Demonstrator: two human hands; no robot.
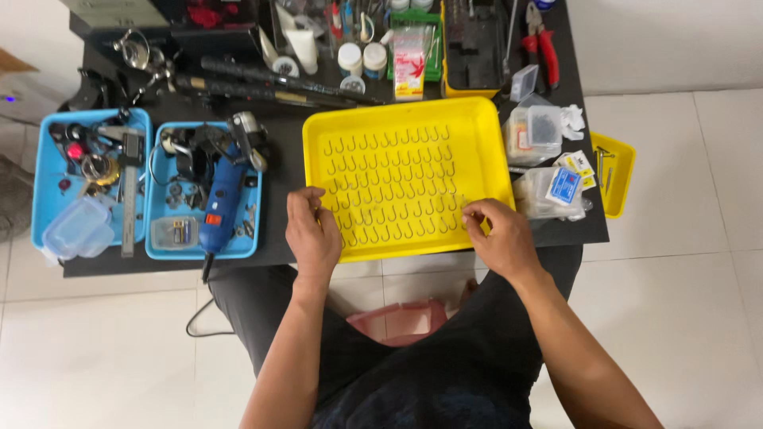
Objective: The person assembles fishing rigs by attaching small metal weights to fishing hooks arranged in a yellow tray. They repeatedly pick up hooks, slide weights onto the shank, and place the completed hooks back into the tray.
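Observation:
A yellow tray [485, 147] lies on the black table in front of me, holding several rows of metal fish hooks [389, 187]. My left hand [311, 230] rests on the tray's near left corner, fingers curled over the rim. At the near right corner my right hand [497, 234] has its fingertips pinched together just above the tray floor by the last row of hooks; whether a hook is between them I cannot tell.
Two blue trays [48, 167] [159, 242] of tools stand at the left, one with a blue rotary tool [221, 202]. Clear plastic boxes [534, 131] and a small yellow tray [621, 171] sit at the right. Red pliers [544, 48], bottles and tools crowd the back.

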